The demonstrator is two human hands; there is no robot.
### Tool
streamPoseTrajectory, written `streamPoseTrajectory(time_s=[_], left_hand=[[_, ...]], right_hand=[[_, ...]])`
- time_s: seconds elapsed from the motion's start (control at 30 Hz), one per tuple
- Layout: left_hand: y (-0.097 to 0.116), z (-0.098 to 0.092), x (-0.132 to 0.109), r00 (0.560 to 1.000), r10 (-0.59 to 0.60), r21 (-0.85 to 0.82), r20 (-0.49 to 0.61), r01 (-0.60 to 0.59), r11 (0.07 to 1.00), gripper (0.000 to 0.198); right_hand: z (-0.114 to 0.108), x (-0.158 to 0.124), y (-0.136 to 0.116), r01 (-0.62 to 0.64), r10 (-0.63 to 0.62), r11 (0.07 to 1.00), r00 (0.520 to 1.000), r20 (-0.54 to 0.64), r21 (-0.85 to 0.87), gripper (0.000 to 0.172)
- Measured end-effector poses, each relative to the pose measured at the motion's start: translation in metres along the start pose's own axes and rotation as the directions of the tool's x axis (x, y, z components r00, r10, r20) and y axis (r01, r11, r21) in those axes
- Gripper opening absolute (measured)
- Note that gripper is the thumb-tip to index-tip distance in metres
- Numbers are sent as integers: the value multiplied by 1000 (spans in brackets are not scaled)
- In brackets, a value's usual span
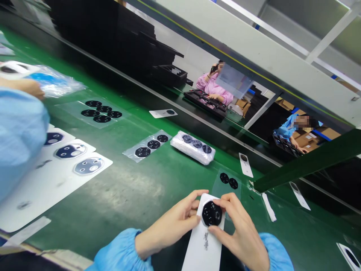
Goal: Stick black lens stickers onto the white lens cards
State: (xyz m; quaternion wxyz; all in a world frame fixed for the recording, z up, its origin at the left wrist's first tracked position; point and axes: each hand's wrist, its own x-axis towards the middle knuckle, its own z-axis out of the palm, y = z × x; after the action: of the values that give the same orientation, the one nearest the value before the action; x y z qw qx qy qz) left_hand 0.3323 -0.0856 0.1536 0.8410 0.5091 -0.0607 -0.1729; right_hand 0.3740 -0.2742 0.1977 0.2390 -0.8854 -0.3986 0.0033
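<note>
A white phone back panel (201, 254) with dark lettering stands tilted between my hands at the near edge of the bench. My left hand (175, 222) grips its left side, thumb and fingers at the edge. My right hand (239, 229) is closed over a black round camera-lens sticker (211, 213), thumb below and fingers above it, on the panel's camera area. I cannot tell whether the sticker lies fully flat. Just behind the panel is a clear sheet (217, 186) bearing two more black stickers.
A wrapped stack of sticker sheets (194, 152), a three-sticker strip (148, 146) and a larger sticker sheet (96, 119) lie on the green bench (124, 195). Large white panels (64, 180) and a co-worker's blue sleeve (21, 135) are left. A green post (304, 162) slants at right.
</note>
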Motion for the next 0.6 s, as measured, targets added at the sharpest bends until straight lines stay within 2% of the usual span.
streamPoseTrajectory(time_s=[0.6], left_hand=[[-4,-2,0,1000,23,4,16,-23,1000,54]], right_hand=[[0,1,0,-43,44,999,998,54,-7,41]])
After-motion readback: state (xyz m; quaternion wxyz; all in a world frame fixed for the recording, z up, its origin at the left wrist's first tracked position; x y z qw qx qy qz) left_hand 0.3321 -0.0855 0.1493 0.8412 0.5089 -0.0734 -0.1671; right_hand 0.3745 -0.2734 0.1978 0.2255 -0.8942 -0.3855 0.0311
